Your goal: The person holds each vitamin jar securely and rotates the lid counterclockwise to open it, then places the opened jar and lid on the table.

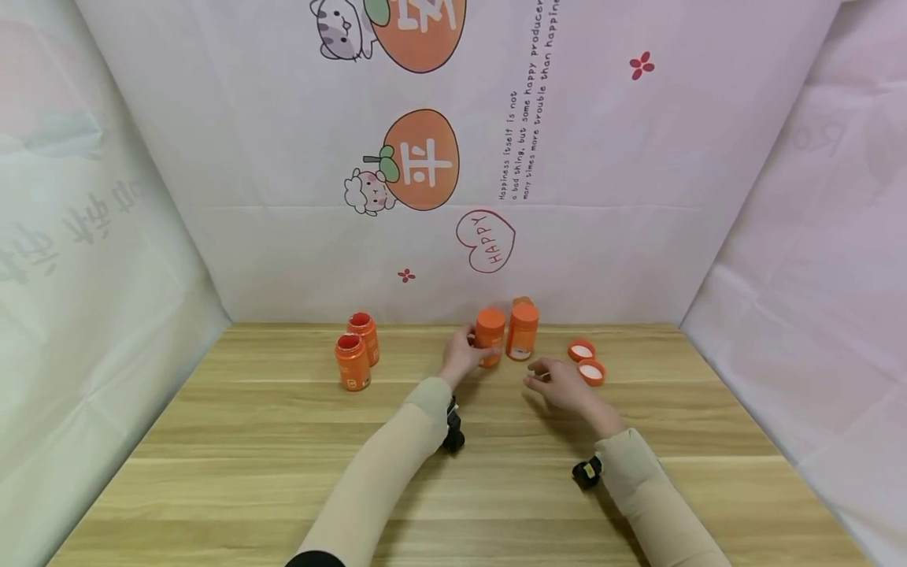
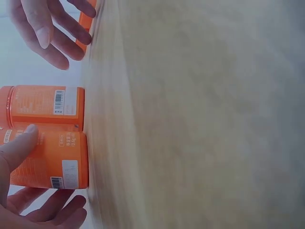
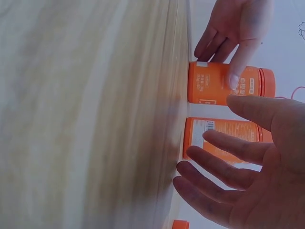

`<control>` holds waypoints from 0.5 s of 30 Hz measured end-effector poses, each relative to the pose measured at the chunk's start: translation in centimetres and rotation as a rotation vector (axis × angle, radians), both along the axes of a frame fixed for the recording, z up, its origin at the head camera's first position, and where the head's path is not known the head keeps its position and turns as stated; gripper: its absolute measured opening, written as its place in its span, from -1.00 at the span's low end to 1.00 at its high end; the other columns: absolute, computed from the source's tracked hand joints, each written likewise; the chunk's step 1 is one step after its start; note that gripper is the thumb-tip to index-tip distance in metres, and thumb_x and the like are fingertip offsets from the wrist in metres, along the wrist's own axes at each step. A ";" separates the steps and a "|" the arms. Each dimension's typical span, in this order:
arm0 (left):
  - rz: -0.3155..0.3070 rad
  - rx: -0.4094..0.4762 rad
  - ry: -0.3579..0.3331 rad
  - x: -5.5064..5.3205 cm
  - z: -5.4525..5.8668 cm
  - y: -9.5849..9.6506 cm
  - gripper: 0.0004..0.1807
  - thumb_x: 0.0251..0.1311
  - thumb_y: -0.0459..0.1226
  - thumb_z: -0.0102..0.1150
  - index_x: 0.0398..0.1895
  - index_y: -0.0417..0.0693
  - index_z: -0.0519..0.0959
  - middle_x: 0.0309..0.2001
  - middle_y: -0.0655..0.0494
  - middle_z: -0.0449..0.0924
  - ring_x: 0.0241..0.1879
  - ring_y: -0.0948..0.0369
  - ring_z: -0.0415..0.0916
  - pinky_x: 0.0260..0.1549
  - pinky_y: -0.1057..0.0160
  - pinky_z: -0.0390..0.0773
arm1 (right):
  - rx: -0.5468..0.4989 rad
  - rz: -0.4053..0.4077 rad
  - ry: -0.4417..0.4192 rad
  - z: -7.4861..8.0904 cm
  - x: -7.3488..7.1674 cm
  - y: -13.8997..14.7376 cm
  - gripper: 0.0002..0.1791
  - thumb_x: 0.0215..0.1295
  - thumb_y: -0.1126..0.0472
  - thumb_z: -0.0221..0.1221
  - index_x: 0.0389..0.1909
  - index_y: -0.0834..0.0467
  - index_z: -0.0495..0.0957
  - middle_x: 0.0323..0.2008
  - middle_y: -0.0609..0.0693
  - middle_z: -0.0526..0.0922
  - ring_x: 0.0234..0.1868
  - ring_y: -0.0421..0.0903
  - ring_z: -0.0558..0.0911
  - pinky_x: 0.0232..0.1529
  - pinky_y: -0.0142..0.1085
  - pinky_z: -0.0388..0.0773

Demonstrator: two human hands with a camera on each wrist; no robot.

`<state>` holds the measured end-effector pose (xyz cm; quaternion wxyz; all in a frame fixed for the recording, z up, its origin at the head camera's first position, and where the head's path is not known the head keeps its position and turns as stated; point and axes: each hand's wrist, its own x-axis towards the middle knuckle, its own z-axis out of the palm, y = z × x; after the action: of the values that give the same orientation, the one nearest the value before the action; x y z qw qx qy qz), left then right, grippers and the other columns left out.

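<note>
My left hand (image 1: 460,354) holds an orange bottle (image 1: 490,335) with its cap on, upright at the back of the table. In the left wrist view, the thumb lies on the front of that bottle (image 2: 52,160) and the other fingers reach round its far side. A second capped orange bottle (image 1: 523,335) stands just to its right. My right hand (image 1: 563,384) hovers near this second bottle with nothing in it. Seen from the right wrist, its fingers (image 3: 228,171) are spread and relaxed, in front of the bottles.
Two orange lids (image 1: 591,372) lie with white insides up, right of my right hand. Two uncapped orange bottles (image 1: 353,364) stand together at the back left of the wooden table (image 1: 496,504). Part of an orange object (image 1: 523,300) shows behind the second bottle. A printed cloth (image 1: 567,260) hangs behind.
</note>
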<state>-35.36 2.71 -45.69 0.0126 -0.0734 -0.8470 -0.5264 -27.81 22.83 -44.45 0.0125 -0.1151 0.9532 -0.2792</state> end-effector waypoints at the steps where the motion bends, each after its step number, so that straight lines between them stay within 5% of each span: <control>1: 0.000 0.003 -0.003 0.1 0.0 -0.1 -0.48 -0.06 -0.16 0.45 0.00 -0.08 0.52 -0.05 0.00 0.59 -0.08 0.11 0.54 -0.13 0.20 0.56 | -0.003 -0.002 -0.002 0.0 0.0 -0.1 -0.56 0.36 0.09 0.10 0.10 0.32 0.47 0.02 0.28 0.58 0.00 0.15 0.59 -0.02 -0.02 0.53; 8: 0.001 0.010 -0.001 0.7 0.3 -1.3 -0.46 -0.12 -0.18 0.49 -0.03 -0.12 0.53 -0.07 -0.03 0.60 -0.08 0.09 0.54 -0.12 0.16 0.55 | -0.007 0.004 -0.019 0.1 0.1 -0.6 -0.55 0.36 0.08 0.09 0.11 0.33 0.46 0.02 0.28 0.58 0.00 0.14 0.59 -0.01 -0.03 0.53; 15: -0.024 0.046 -0.045 1.5 0.8 -2.2 -0.52 -0.12 -0.19 0.49 -0.14 -0.12 0.51 -0.14 -0.06 0.61 -0.31 0.14 0.58 -0.40 0.25 0.60 | -0.011 0.004 -0.009 0.0 0.0 -0.9 -0.53 0.36 0.07 0.09 0.13 0.32 0.46 0.04 0.26 0.58 0.01 0.13 0.59 -0.01 -0.03 0.53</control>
<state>-33.89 0.52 -44.89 -0.0112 -0.0713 -0.8337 -0.5475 -27.84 21.98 -44.41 0.0167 -0.1160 0.9514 -0.2847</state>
